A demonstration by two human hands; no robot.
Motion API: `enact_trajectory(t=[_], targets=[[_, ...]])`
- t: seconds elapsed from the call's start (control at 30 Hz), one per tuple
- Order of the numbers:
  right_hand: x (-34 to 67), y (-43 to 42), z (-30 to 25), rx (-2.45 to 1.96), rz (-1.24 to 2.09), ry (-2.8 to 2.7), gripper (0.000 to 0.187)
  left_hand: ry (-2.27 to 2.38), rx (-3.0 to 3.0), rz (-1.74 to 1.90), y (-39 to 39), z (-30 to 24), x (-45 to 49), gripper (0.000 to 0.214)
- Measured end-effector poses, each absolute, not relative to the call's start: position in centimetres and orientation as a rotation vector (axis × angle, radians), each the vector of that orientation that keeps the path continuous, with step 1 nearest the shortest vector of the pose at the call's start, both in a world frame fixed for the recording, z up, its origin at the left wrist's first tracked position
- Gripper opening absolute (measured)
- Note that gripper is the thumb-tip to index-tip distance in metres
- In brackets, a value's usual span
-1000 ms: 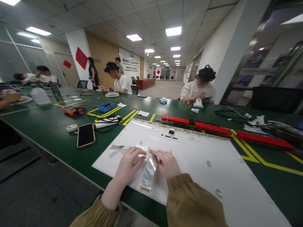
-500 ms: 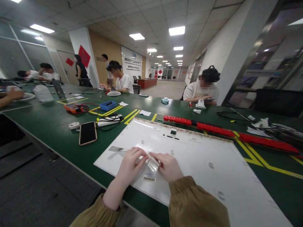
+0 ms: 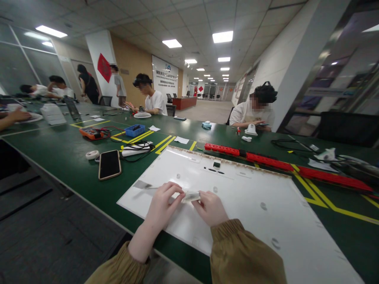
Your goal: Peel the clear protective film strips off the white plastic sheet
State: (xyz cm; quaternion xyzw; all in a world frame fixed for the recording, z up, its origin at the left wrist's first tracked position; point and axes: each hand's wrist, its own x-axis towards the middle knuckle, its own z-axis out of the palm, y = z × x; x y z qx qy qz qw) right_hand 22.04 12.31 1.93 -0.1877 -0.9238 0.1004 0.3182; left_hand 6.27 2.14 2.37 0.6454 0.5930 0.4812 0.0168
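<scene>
Both hands meet over the near left part of a large white panel lying flat on the green table. My left hand and my right hand each pinch one end of a small clear plastic strip, which is held flat and nearly edge-on between them. A grey strip of tape lies on the panel just left of my left hand. Small black parts sit on the panel farther back.
A black phone and a tape roll lie left of the panel. A white power strip, blue tray and orange meter sit behind. Red strips run behind the panel. Other people sit across the table.
The clear plastic strip, hanging down toward me a second ago, has been lifted and turned flat between my fingers. My hands stayed in place. People in the background walked left.
</scene>
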Motion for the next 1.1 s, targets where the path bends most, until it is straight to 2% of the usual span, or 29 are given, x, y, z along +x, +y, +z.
enact_trajectory(t=[0.17, 0.53, 1.1], targets=[[22.01, 12.29, 1.86, -0.474, 0.319, -2.461, 0.018, 1.845, 2.017, 1.460, 2.04, 2.52, 6.34, 0.007], [22.12, 12.45, 1.61, -0.490, 0.373, -2.464, 0.025, 1.875, 1.995, 1.467, 1.87, 2.97, 6.82, 0.010], [22.08, 12.41, 1.85, -0.504, 0.411, -2.480, 0.025, 1.917, 1.977, 1.456, 1.86, 2.94, 7.00, 0.014]])
